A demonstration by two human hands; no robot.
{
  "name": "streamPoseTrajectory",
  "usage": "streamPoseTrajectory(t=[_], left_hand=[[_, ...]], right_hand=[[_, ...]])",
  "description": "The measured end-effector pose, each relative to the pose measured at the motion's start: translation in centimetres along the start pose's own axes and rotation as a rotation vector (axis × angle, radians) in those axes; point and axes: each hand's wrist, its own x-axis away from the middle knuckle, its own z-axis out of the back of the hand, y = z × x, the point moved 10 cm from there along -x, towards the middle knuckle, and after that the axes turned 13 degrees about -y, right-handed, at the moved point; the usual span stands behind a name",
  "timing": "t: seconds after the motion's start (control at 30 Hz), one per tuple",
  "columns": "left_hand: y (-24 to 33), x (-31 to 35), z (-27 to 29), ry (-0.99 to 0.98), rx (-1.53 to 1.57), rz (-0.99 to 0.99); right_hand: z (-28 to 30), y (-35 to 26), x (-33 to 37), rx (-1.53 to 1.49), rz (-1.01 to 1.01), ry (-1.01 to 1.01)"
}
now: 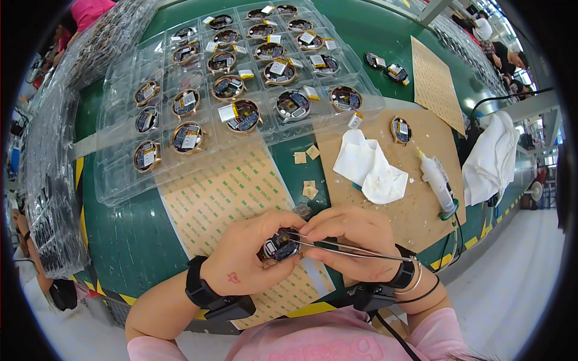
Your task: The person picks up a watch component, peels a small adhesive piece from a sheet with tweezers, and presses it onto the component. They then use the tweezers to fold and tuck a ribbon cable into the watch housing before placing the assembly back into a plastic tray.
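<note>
My left hand [250,256] grips a small round electronic module [279,248] with a circuit board inside, close to my chest. Metal tweezers [343,248] are pinched in my right hand [355,240], and their tips touch the module's top face. Both wrists wear black straps. The two hands meet above a tan sheet of adhesive squares [226,195] on the green table [132,240].
A clear plastic tray [120,180] holds several round modules at the back. A brown board [421,204] to the right carries a crumpled white wipe [370,168], a white glue bottle [438,183] and one module [400,129]. White cloth [494,156] lies far right. Other people sit beyond.
</note>
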Motion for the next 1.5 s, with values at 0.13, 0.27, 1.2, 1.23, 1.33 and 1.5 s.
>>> streamPoseTrajectory(t=[0.13, 0.27, 1.2, 1.23, 1.33, 1.5], left_hand=[[-0.1, 0.0, 0.0, -0.010, -0.017, -0.007], [-0.2, 0.0, -0.2, -0.029, -0.042, -0.018], [0.0, 0.3, 0.3, 0.016, -0.075, -0.016], [-0.1, 0.3, 0.3, 0.016, -0.074, -0.014], [0.0, 0.3, 0.4, 0.042, -0.083, -0.027], [-0.1, 0.1, 0.3, -0.019, 0.008, 0.069]], right_hand=[[0.0, -0.2, 0.0, 0.025, 0.006, 0.001], [-0.1, -0.1, 0.0, 0.025, 0.013, 0.003], [-0.4, -1.1, 0.3, 0.088, 0.079, -0.007], [-0.5, -1.3, 0.3, 0.100, 0.093, -0.014], [-0.7, -1.4, 0.3, 0.124, 0.115, -0.028], [-0.9, -1.6, 0.2, 0.165, 0.143, -0.053]])
